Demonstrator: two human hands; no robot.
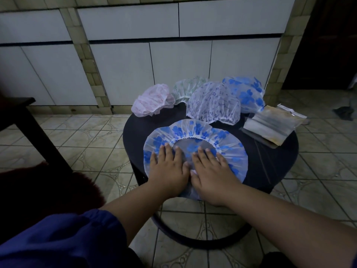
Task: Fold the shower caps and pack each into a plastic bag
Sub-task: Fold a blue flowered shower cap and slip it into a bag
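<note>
A white shower cap with blue flowers (195, 132) lies spread flat, elastic opening up, on a round dark stool (270, 161). My left hand (168, 167) and my right hand (210, 171) rest palm down on its near half, side by side, fingers spread, pressing it flat. Behind it sit a pink cap (152, 100), a green-patterned cap (188, 88), a white cap with dark print (213, 103) and another blue-flowered cap (245, 92). A stack of clear plastic bags (270, 123) lies at the stool's right rear edge.
The stool stands on a tiled floor (92, 144) in front of white cabinet doors (123, 74). A dark table leg and top (25, 117) are at the left, and a dark red cushion (48, 190) sits near my left arm.
</note>
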